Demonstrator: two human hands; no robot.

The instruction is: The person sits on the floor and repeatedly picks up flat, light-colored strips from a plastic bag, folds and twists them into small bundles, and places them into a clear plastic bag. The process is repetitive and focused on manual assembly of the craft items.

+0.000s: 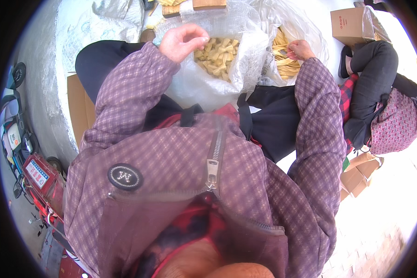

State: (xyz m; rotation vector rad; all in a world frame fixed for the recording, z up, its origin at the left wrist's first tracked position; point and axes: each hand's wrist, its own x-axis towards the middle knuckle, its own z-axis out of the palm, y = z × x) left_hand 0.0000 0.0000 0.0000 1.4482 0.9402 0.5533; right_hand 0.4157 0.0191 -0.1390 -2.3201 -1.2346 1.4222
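Note:
My left hand (183,42) is raised beside a clear plastic bag (245,69) of pale yellow knotted pieces (216,56). Its thumb and forefinger are pinched together, and anything between them is too small to make out. To the right, a second clear bag (310,34) holds long, flat, pale yellow strips (287,67). My right hand (301,49) is at the edge of these strips, fingers curled and closed. Whether a strip is caught between its fingertips is hidden. Both bags stand in front of my spread knees.
White woven sacking (113,28) lies at the far left, near brown blocks (209,4). At right another person sits in dark trousers (374,69), near a cardboard box (352,25). Flattened cardboard (359,176) lies lower right. Parked vehicles, one with a red box (44,176), line the left.

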